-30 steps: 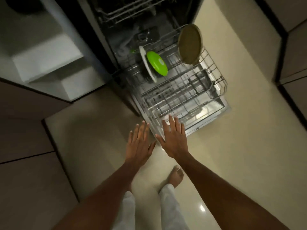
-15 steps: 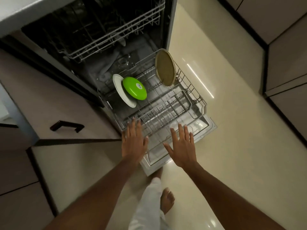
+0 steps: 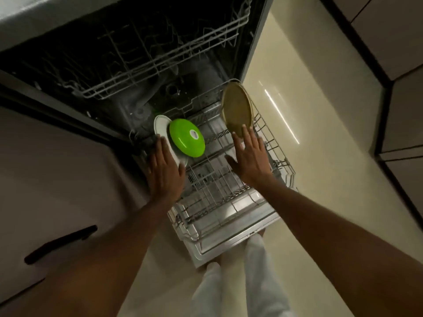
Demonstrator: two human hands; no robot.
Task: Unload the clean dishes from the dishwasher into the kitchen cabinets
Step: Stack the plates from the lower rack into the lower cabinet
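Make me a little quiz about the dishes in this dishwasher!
1. True or false: the round green bowl stands in the pulled-out lower wire rack.
2. Which hand reaches toward the round tan plate? A) left hand B) right hand
3. Fill in: right behind the green bowl stands a flat ____ plate.

Key: 1 true; 2 B; 3 white.

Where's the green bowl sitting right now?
In the head view the green bowl stands on edge at the back left of the pulled-out lower rack, against a white plate, just beyond the left hand.
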